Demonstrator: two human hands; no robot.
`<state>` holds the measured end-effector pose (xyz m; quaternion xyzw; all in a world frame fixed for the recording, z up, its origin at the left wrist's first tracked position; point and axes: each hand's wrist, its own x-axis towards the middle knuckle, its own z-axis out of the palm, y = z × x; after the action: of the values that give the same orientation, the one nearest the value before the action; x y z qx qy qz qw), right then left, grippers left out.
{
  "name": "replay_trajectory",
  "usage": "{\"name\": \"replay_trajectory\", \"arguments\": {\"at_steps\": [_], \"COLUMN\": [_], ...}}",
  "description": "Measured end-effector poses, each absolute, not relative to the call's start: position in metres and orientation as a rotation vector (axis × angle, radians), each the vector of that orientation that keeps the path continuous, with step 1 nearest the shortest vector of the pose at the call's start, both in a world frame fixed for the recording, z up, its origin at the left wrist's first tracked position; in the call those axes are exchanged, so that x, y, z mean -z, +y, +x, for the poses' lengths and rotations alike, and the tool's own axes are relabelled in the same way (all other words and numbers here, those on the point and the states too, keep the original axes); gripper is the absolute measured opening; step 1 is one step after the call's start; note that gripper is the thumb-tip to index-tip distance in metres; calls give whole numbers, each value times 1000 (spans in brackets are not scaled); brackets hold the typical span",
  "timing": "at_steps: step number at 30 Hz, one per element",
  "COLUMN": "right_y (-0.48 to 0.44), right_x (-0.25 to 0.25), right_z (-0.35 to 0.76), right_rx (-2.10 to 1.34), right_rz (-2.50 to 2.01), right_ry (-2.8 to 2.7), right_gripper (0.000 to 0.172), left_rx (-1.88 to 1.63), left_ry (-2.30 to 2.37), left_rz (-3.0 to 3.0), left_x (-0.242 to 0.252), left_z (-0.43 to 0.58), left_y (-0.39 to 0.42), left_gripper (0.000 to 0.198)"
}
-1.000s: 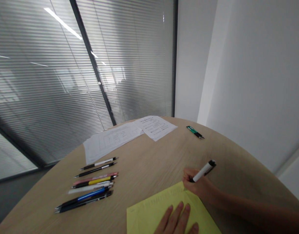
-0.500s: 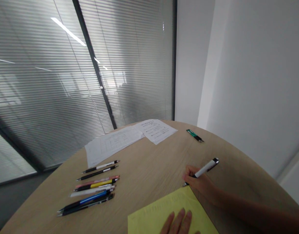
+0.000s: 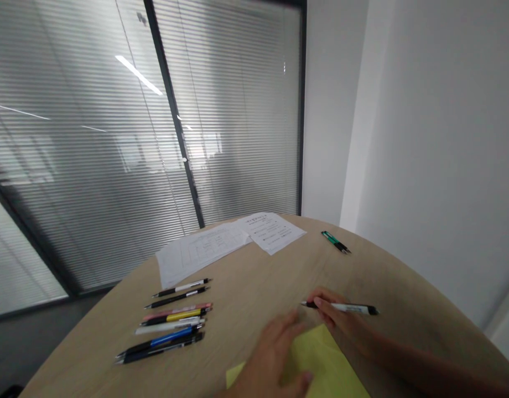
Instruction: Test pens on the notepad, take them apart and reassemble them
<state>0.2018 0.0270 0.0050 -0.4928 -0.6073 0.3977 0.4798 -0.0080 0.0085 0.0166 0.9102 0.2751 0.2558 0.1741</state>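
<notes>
My right hand (image 3: 331,312) is closed round a white-and-black click pen (image 3: 356,308), just past the far right corner of a yellow sheet of paper (image 3: 327,359). The pen lies almost level, its tip pointing left. Above the sheet's left part is my left hand (image 3: 271,354), slightly blurred, fingers stretched out and holding nothing. It hides much of the yellow paper, and I cannot tell whether it touches it.
At left lie several pens in a row, among them a yellow-and-black pen (image 3: 175,316) and a blue pen (image 3: 163,340). Printed white sheets (image 3: 275,232) rest at the far edge. Green pens (image 3: 335,242) lie at the far right of the round wooden table (image 3: 246,287).
My left hand has moved forward and left from lying on the yellow paper. The pen in my right hand has tipped from slanting upright to nearly level. The view has shifted slightly.
</notes>
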Motion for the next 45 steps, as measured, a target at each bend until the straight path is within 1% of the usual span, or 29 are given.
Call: {"name": "replay_trajectory", "arguments": {"at_steps": [3,6,8,11,14,17,22,29,33,35,38,40,42,45], "right_y": [30,38,43,53,68,86,99,102,104,103,100,99,98,98], "right_x": [1,6,7,0,-12,-25,-36,-40,-40,-43,-54,-66,-77,-88], "right_z": [203,207,209,209,201,188,164,149,150,151,157,164,171,178], "right_rx": [-1069,-968,-866,-786,-806,-851,-1060,-1480,-1669,-1751,-1858,-1941,-1989,-1960], "right_rz": [-1168,-1154,-1163,-1217,-1250,-1226,-1045,-791,-782,-810,-753,-680,-647,-634], "right_ry": [-1393,-1383,-1381,-1377,-1363,-1440,-1542,-1263,-1279,-1294,-1273,-1242,-1215,-1195], "right_gripper": [36,44,46,43,36,34,33,34,30,36,56,63,65,58], "left_rx": [-711,-745,-788,-848,-914,-1002,-1012,-1008,-1030,-1042,-1047,-1042,-1031,-1011], "left_ry": [980,1097,1119,1125,1138,1128,1218,1209,1173,1146,1097,1068,1060,1075], "left_rz": [2405,2272,2213,2154,2101,2026,1828,1773,1859,1907,1973,2014,2034,2031], "left_x": [-27,-31,-31,-28,-24,-20,-18,-24,-24,-22,-20,-20,-21,-25], "left_z": [-14,-20,-23,-26,-27,-28,-28,-25,-25,-26,-27,-28,-28,-27], "left_y": [26,43,51,56,58,60,65,61,59,60,62,63,63,62], "left_gripper": [47,41,39,34,30,28,26,22,19,18,18,18,18,20]}}
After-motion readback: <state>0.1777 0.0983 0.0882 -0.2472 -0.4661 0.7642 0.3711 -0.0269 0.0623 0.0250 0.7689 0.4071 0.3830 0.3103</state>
